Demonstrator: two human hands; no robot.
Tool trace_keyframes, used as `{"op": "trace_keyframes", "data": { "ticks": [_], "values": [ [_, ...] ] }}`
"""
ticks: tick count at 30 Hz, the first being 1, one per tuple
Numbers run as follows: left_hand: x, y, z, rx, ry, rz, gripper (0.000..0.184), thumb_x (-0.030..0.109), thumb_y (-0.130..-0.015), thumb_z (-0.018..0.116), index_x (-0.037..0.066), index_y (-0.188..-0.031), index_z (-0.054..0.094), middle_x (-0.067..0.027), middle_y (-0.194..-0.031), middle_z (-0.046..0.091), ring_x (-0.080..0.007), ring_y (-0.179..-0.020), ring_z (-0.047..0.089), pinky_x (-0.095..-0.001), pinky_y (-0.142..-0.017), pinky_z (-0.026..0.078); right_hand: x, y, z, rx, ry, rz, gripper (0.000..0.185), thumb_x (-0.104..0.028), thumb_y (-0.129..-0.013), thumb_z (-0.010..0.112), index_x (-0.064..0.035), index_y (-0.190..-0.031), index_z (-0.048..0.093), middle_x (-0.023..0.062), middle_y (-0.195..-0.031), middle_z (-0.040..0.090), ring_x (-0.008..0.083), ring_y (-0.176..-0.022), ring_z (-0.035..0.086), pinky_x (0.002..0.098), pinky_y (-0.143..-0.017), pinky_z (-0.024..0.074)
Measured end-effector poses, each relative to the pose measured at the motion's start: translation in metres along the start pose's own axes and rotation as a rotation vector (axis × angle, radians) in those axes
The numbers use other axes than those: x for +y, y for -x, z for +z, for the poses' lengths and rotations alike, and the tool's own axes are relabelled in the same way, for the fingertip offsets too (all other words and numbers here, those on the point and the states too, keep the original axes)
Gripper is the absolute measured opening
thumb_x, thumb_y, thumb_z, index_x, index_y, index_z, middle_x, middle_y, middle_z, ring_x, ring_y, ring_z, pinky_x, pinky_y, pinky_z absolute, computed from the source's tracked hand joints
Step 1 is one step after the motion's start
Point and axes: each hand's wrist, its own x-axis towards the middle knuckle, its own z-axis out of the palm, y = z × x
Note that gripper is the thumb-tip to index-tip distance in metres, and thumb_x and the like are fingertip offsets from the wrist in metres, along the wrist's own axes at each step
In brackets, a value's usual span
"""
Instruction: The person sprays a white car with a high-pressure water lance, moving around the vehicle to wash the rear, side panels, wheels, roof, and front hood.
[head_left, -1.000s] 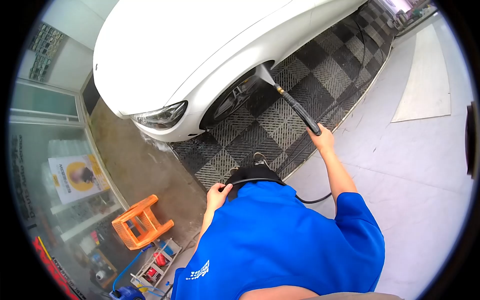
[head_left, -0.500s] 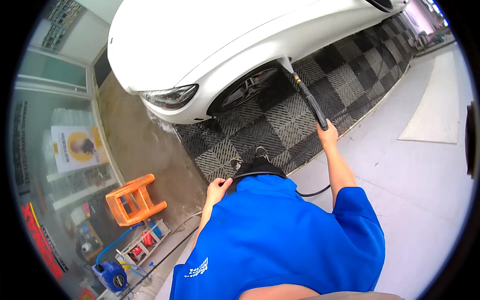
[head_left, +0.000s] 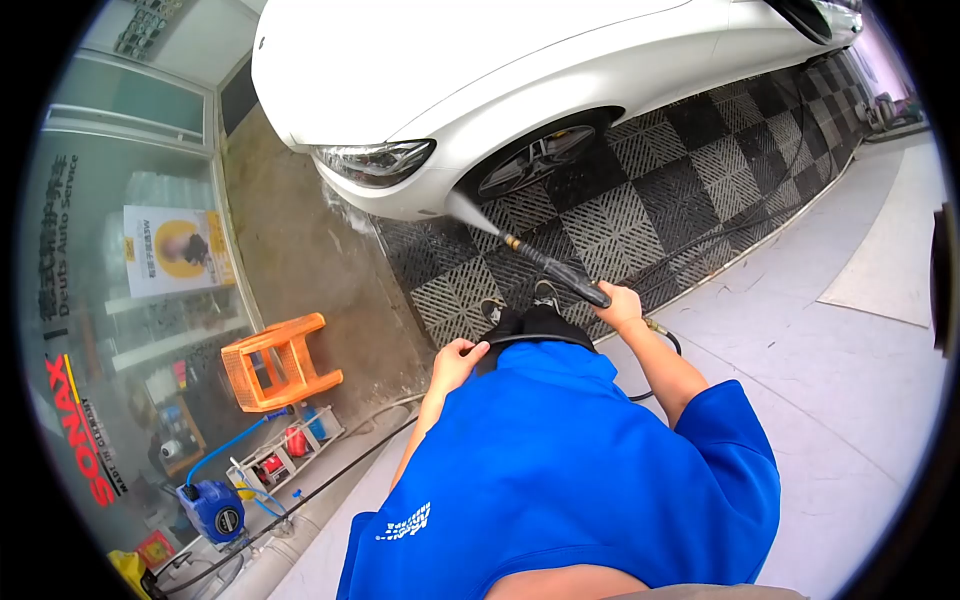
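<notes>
My right hand (head_left: 621, 306) is closed round the grip of a black pressure washer gun (head_left: 560, 272). White spray (head_left: 470, 213) leaves its brass-coloured nozzle toward the lower front bumper of a white car (head_left: 480, 80), just ahead of the front wheel (head_left: 537, 160). At my waist, my left hand (head_left: 457, 364) is closed on a black hose (head_left: 540, 338), which passes across the front of my body. Part of that hose is hidden behind my blue shirt (head_left: 570, 460), and it shows again below my right hand.
Black and grey grid tiles (head_left: 640, 215) lie under the car, with loose hose across them. To the left are an orange plastic stool (head_left: 283, 362), a bottle rack (head_left: 290, 450), a blue hose reel (head_left: 214, 510) and a glass front (head_left: 90, 280). Pale floor (head_left: 790, 340) extends right.
My right hand has swung the gun left and closer to my body. The spray has shifted from behind the front wheel to the bumper ahead of it. My left hand stays on the hose.
</notes>
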Motion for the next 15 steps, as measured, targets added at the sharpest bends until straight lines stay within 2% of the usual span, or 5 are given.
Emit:
{"op": "trace_keyframes", "data": {
  "ticks": [5, 7, 9, 15],
  "values": [
    [-0.002, 0.002, 0.000, 0.002, -0.006, 0.008, 0.044, 0.043, -0.080, 0.074, 0.000, -0.091, 0.069, -0.0133, -0.079, 0.069, -0.0209, -0.075, 0.065, -0.0349, -0.069, 0.049, -0.013, -0.002, -0.013, -0.071, 0.079, 0.010, 0.020, -0.031, -0.072, 0.069, -0.0163, -0.083, 0.061, 0.0139, -0.072, 0.066, 0.0365, -0.072, 0.065, 0.0489, -0.066, 0.0510],
    [-0.005, 0.004, 0.000, 0.003, 0.005, 0.016, 0.044, 0.043, -0.080, 0.074, 0.000, -0.091, 0.069, -0.0135, -0.080, 0.069, -0.0211, -0.076, 0.065, -0.0348, -0.069, 0.050, -0.011, -0.002, -0.015, 0.061, -0.006, -0.025, 0.019, -0.029, -0.073, 0.068, -0.0155, -0.083, 0.060, 0.0144, -0.073, 0.066, 0.0367, -0.073, 0.064, 0.0488, -0.067, 0.0508],
    [-0.003, 0.004, 0.002, 0.012, 0.023, 0.018, 0.045, 0.043, -0.080, 0.074, 0.000, -0.091, 0.069, -0.0138, -0.080, 0.069, -0.0214, -0.076, 0.065, -0.0347, -0.070, 0.050, -0.014, 0.000, -0.015, 0.081, -0.028, -0.013, 0.018, -0.028, -0.073, 0.067, -0.0146, -0.082, 0.059, 0.0151, -0.074, 0.065, 0.0369, -0.074, 0.064, 0.0487, -0.067, 0.0507],
    [-0.003, -0.002, 0.005, 0.006, 0.024, 0.024, 0.045, 0.044, -0.080, 0.074, 0.000, -0.090, 0.069, -0.0145, -0.082, 0.069, -0.0224, -0.078, 0.066, -0.0350, -0.071, 0.050, -0.010, 0.006, -0.011, -0.131, 0.109, 0.065, 0.021, -0.034, -0.074, 0.067, -0.0146, -0.081, 0.061, 0.0169, -0.071, 0.064, 0.0393, -0.073, 0.064, 0.0501, -0.066, 0.0505]
  ]
}}
